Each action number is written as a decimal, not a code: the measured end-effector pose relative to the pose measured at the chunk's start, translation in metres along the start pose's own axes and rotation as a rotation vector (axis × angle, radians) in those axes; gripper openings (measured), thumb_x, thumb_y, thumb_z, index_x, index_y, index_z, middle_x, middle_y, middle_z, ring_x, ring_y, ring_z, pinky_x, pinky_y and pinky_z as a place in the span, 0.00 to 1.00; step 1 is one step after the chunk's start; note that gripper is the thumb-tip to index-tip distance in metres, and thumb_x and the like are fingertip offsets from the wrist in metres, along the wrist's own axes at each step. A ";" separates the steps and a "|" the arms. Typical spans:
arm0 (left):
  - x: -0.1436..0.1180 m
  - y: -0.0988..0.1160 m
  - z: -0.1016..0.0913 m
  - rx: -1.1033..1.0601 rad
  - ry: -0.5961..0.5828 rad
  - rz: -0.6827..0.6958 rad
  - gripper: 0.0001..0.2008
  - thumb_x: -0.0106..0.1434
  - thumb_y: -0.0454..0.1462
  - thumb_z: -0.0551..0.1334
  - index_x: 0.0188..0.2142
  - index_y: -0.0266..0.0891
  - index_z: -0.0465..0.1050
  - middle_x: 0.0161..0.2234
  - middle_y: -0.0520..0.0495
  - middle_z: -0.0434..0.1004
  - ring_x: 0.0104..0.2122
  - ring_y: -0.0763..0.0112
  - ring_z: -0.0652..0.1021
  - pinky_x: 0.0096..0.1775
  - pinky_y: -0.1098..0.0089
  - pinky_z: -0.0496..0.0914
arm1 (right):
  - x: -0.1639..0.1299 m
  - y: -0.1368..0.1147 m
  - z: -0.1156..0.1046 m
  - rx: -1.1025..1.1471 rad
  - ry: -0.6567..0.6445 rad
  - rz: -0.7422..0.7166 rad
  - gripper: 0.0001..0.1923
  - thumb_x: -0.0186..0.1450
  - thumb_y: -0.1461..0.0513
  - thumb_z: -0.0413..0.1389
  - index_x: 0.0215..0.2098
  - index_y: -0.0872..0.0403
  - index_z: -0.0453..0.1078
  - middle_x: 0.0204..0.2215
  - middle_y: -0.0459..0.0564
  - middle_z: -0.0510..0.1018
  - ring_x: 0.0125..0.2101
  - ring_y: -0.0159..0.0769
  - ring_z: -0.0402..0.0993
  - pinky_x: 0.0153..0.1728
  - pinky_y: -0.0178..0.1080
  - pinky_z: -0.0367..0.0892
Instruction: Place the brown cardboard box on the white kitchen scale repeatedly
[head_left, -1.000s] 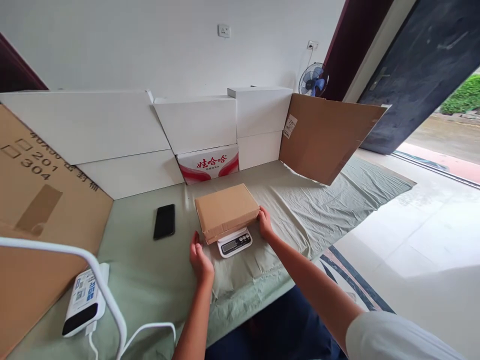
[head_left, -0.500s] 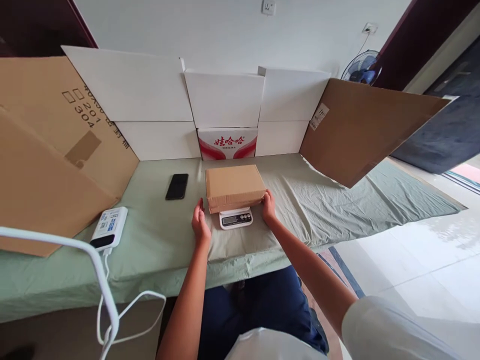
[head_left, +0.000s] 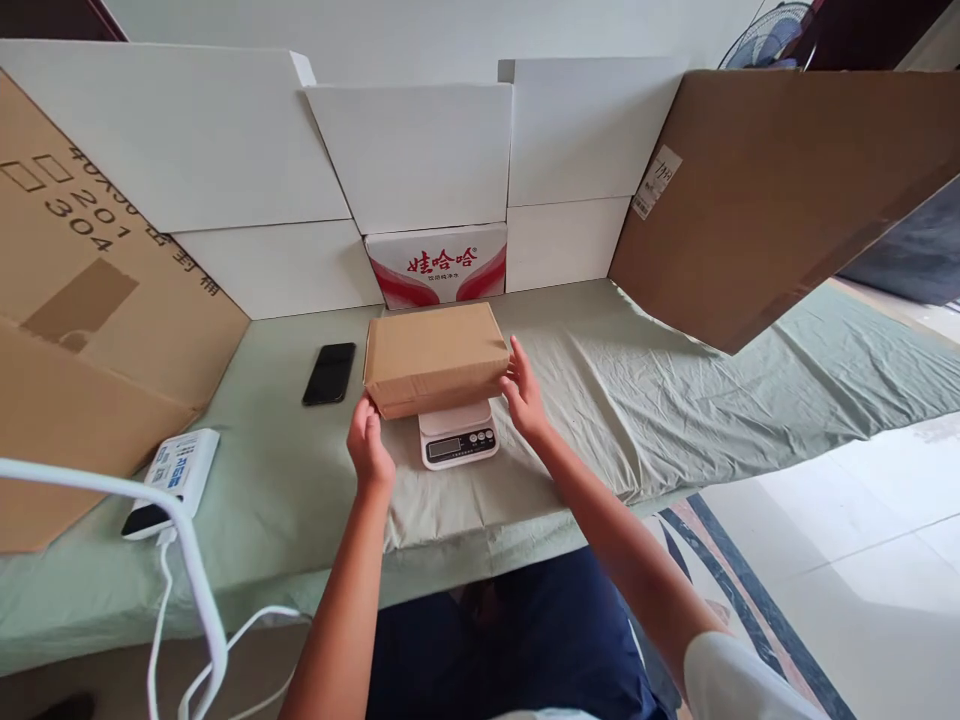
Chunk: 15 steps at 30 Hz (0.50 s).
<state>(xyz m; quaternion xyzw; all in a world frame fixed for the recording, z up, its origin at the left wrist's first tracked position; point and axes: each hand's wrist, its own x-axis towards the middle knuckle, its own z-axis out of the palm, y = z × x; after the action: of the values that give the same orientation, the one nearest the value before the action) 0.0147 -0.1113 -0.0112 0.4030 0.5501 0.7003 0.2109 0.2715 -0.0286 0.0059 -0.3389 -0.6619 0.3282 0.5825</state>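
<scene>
A closed brown cardboard box (head_left: pixel 435 350) is held between my two hands over a white digital kitchen scale (head_left: pixel 457 450). My left hand (head_left: pixel 369 445) grips its near left corner, fingers partly under the edge. At the right end, my right hand (head_left: pixel 525 390) has its fingers against the side and lower corner. The front of the scale shows, with its dark display and buttons; the box hides the rear of its platform. Whether the box's underside still touches the scale, I cannot tell.
A black phone (head_left: pixel 329 374) lies left of the box. Farther left are a white device (head_left: pixel 180 475) with a cable and a white curved tube (head_left: pixel 184 530). White panels (head_left: pixel 412 150) stand behind, with large cardboard sheets (head_left: pixel 765 210) at both sides. Green cloth (head_left: pixel 570 440) covers the surface.
My left hand has closed in on the box's corner. The box has shifted left and away from me relative to the scale, showing more of its platform. The camera view has moved closer.
</scene>
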 end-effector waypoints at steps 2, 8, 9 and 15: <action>0.026 0.000 0.011 -0.064 0.016 0.008 0.31 0.67 0.57 0.59 0.60 0.40 0.75 0.60 0.35 0.79 0.62 0.53 0.77 0.64 0.56 0.69 | 0.025 0.007 0.006 -0.001 -0.008 -0.033 0.41 0.72 0.37 0.50 0.77 0.41 0.53 0.71 0.54 0.66 0.62 0.51 0.72 0.60 0.54 0.74; 0.084 -0.026 0.047 -0.182 0.035 -0.028 0.26 0.62 0.58 0.64 0.49 0.44 0.72 0.52 0.42 0.80 0.57 0.58 0.80 0.61 0.57 0.71 | 0.071 0.051 0.028 0.020 -0.024 -0.097 0.44 0.71 0.35 0.50 0.77 0.43 0.50 0.75 0.52 0.59 0.73 0.53 0.58 0.72 0.57 0.60; 0.087 -0.032 0.049 -0.181 0.030 -0.036 0.25 0.62 0.58 0.64 0.48 0.44 0.71 0.51 0.42 0.79 0.56 0.58 0.80 0.61 0.57 0.71 | 0.071 0.059 0.031 0.016 -0.021 -0.090 0.44 0.71 0.35 0.50 0.77 0.43 0.49 0.75 0.53 0.57 0.74 0.53 0.57 0.73 0.57 0.59; 0.087 -0.055 0.050 -0.128 -0.017 -0.030 0.25 0.67 0.58 0.60 0.51 0.43 0.71 0.53 0.40 0.79 0.58 0.56 0.79 0.61 0.55 0.70 | 0.066 0.075 0.035 0.013 -0.037 0.001 0.45 0.71 0.36 0.49 0.78 0.43 0.44 0.77 0.51 0.54 0.74 0.54 0.56 0.72 0.58 0.59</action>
<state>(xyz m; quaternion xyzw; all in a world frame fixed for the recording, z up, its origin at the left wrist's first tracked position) -0.0042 -0.0003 -0.0301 0.3862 0.5084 0.7275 0.2513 0.2360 0.0664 -0.0237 -0.3293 -0.6703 0.3391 0.5721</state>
